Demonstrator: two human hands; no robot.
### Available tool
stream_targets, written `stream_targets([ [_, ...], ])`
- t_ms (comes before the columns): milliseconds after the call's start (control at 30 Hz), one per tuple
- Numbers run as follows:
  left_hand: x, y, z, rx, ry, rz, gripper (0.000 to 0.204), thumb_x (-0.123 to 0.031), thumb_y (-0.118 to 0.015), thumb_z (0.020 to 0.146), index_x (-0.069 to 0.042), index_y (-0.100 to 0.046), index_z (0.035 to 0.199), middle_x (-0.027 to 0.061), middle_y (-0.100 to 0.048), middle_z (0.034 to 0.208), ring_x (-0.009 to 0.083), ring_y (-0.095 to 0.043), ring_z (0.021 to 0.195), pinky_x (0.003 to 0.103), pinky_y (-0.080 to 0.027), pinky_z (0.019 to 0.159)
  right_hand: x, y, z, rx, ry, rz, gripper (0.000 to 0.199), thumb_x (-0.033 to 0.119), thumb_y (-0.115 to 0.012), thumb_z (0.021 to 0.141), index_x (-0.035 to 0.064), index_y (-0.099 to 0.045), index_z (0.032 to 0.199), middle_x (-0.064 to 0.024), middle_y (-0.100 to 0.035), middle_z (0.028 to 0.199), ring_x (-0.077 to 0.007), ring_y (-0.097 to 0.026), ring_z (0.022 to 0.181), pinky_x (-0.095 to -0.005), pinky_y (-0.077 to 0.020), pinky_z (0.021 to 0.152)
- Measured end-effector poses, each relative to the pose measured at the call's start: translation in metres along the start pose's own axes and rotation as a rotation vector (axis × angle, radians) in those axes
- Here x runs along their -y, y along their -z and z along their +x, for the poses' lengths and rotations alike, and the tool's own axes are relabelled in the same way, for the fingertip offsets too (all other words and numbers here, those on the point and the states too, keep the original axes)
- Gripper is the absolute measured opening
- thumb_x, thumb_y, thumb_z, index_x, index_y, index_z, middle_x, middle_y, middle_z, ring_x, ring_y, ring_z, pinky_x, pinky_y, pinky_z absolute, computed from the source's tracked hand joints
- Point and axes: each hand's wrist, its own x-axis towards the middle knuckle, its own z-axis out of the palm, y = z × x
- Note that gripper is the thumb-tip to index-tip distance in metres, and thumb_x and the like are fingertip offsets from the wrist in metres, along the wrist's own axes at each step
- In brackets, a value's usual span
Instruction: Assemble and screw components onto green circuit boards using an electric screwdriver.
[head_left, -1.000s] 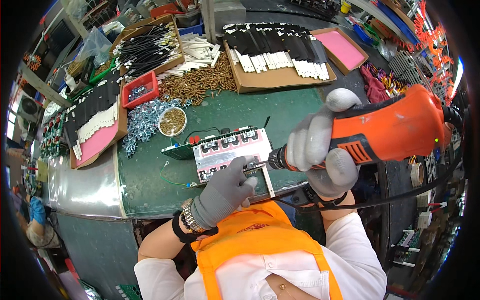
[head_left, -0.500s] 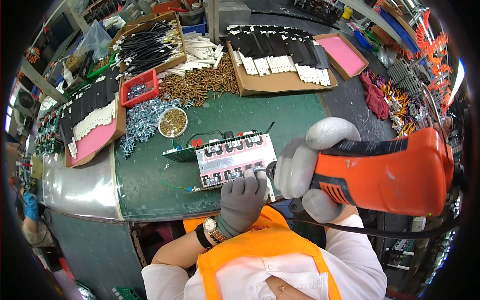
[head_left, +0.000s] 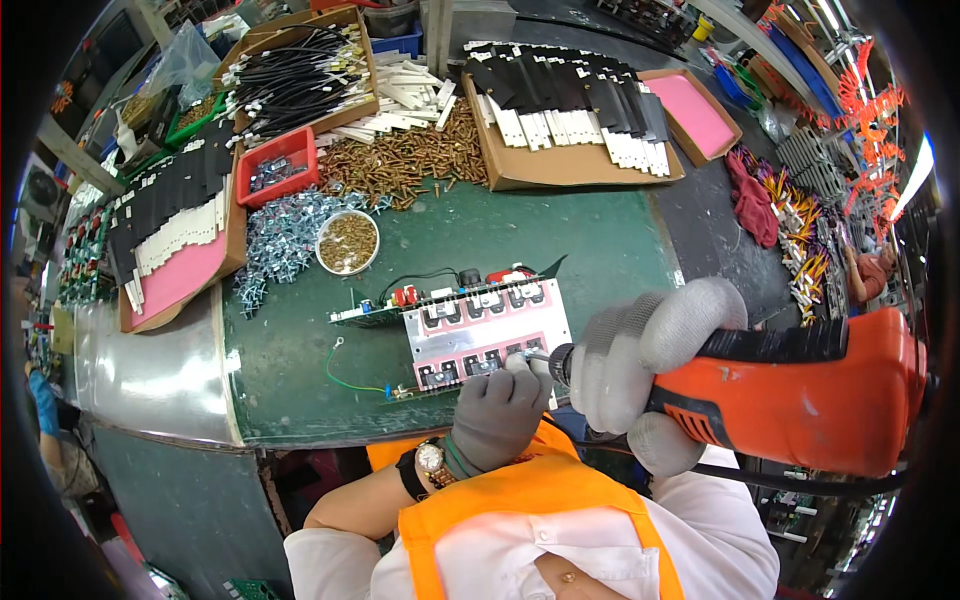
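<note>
My right hand (head_left: 640,360), in a grey-white glove, is wrapped round an orange-red electric screwdriver (head_left: 800,400) lying nearly level. Its bit meets the lower right part of a silver metal plate (head_left: 478,341). Two rows of black components on pink pads line this plate, and a green circuit board (head_left: 372,316) shows along its far side. My left hand (head_left: 495,415), in a dark grey glove, has its fingers drawn together at the plate's near edge, beside the bit. Whatever its fingertips pinch is hidden. A green wire (head_left: 345,378) with a ring end runs from the plate's left.
Beyond the plate are a white dish (head_left: 347,243) of small fasteners, piled brass-coloured screws (head_left: 410,160), bluish metal parts (head_left: 290,240) and a red bin (head_left: 277,168). Cardboard trays (head_left: 560,170) hold black-and-white strips. A black cable (head_left: 800,482) trails below the tool.
The plate has shifted slightly right in view. My right hand and the screwdriver sit further right and lower, the bit still at the plate. My left hand remains beside it.
</note>
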Motion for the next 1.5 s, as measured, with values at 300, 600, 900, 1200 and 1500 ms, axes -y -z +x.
stream_targets([
  [300,0.011,0.007,0.006,0.030,-0.085,-0.043,0.029,-0.019,-0.056,0.081,-0.007,-0.059,0.107,0.0054,-0.050,0.093,0.0150,-0.049,0.080,0.029,-0.039,0.064,0.042,0.010,-0.041,0.011,-0.052,0.036,0.045,0.011,-0.065,0.088,0.0009,-0.041,0.123,-0.0070,-0.059,0.074,-0.0158,-0.052,0.056,-0.0307,-0.0449,0.052],
  [600,0.149,0.097,0.094,0.082,0.210,-0.623,0.027,-0.003,-0.058,0.088,-0.004,-0.064,0.114,0.0112,-0.067,0.095,0.0223,-0.065,0.084,0.031,-0.051,0.076,0.050,0.021,-0.038,-0.012,-0.105,0.029,0.042,0.017,-0.063,0.091,0.0005,-0.042,0.123,-0.0082,-0.059,0.076,-0.0161,-0.052,0.056,-0.0307,-0.0451,0.054],
  [900,0.258,-0.077,0.157,0.622,0.087,-0.125,0.019,-0.018,-0.063,0.083,-0.010,-0.071,0.098,0.0125,-0.070,0.092,0.0312,-0.067,0.092,0.042,-0.052,0.082,0.066,0.035,-0.050,0.041,-0.104,0.011,0.040,0.022,-0.060,0.095,0.0000,-0.042,0.123,-0.0094,-0.060,0.077,-0.0165,-0.053,0.057,-0.0307,-0.0452,0.055],
  [1200,0.242,-0.116,0.167,0.587,0.216,-0.206,0.025,-0.026,-0.071,0.078,-0.002,-0.067,0.084,0.0129,-0.068,0.081,0.0292,-0.064,0.066,0.043,-0.053,0.063,0.063,0.061,-0.007,0.097,0.223,0.025,0.063,0.011,-0.075,0.083,0.0039,-0.035,0.131,-0.0113,-0.060,0.071,-0.0222,-0.055,0.051,-0.0354,-0.0440,0.046],
  [1500,0.173,0.039,0.178,0.540,0.518,-1.377,0.028,-0.007,-0.073,0.078,0.003,-0.064,0.103,0.0050,-0.065,0.083,0.0094,-0.060,0.077,0.024,-0.050,0.074,0.056,0.078,0.030,-0.153,0.594,-0.038,0.070,0.021,-0.070,0.089,0.0084,-0.031,0.146,0.0002,-0.056,0.062,-0.0116,-0.051,0.041,-0.0269,-0.0434,0.041],
])
